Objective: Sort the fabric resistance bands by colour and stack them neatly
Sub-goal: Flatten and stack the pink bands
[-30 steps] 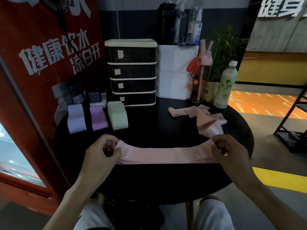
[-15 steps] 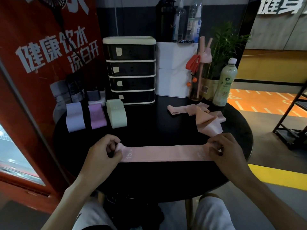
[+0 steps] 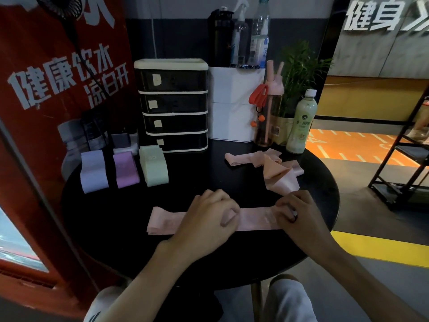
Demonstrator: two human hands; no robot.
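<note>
A pink band (image 3: pixel 167 220) lies flat across the near part of the round black table (image 3: pixel 120 247). My left hand (image 3: pixel 209 220) rests on its middle with a pinch of fabric between thumb and fingers. My right hand (image 3: pixel 299 212) grips the band's right end. Its left end lies free on the table. At the back left sit three folded stacks: a lavender stack (image 3: pixel 93 170), a purple stack (image 3: pixel 126 169) and a pale green stack (image 3: pixel 153 166). A loose heap of pink bands (image 3: pixel 271 170) lies at the back right.
A black drawer unit (image 3: pixel 173 105) stands behind the stacks, a white box (image 3: pixel 234 105) beside it with bottles on top. A pink-lidded bottle (image 3: pixel 269 112), a plant (image 3: pixel 299 73) and a green drink bottle (image 3: pixel 301 122) stand at the back right. A red banner (image 3: pixel 46 89) is left.
My left hand has let go of the band's left end and slid right to its middle. The band now lies lower and flatter on the table; my right hand stays on the right end.
</note>
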